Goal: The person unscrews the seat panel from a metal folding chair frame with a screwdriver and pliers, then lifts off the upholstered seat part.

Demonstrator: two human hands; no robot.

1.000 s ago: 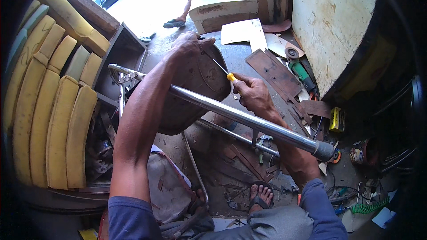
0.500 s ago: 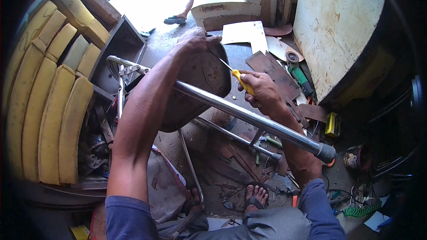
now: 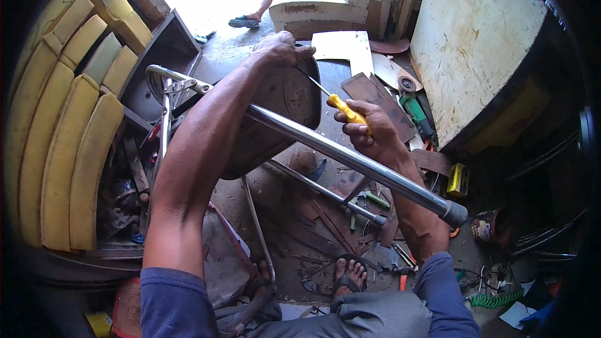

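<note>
A chair with chrome tube legs (image 3: 338, 152) lies tipped in front of me, its dark, worn seat panel (image 3: 293, 103) turned partly toward me. My left hand (image 3: 280, 50) is closed over the far edge of that panel, the arm reaching across the frame. In my right hand (image 3: 374, 130) is a screwdriver with a yellow handle (image 3: 350, 111), gripped from the right. Its thin shaft points up and left, and the tip meets the panel's far edge close to my left fingers. Whether a screw sits under the tip cannot be made out.
Yellow cushions (image 3: 59, 150) are stacked at left. An angle grinder (image 3: 414, 107), brown scraps (image 3: 379, 105) and a yellow box (image 3: 458, 179) lie at right. Behind stand a white padded seat (image 3: 313, 0) and a large pale panel (image 3: 479, 44). Another person's leg (image 3: 266, 3) shows far back.
The view has shifted slightly. The yellow handle has turned a little in my right hand, which stays at nearly the same place. My left hand keeps its hold on the panel.
</note>
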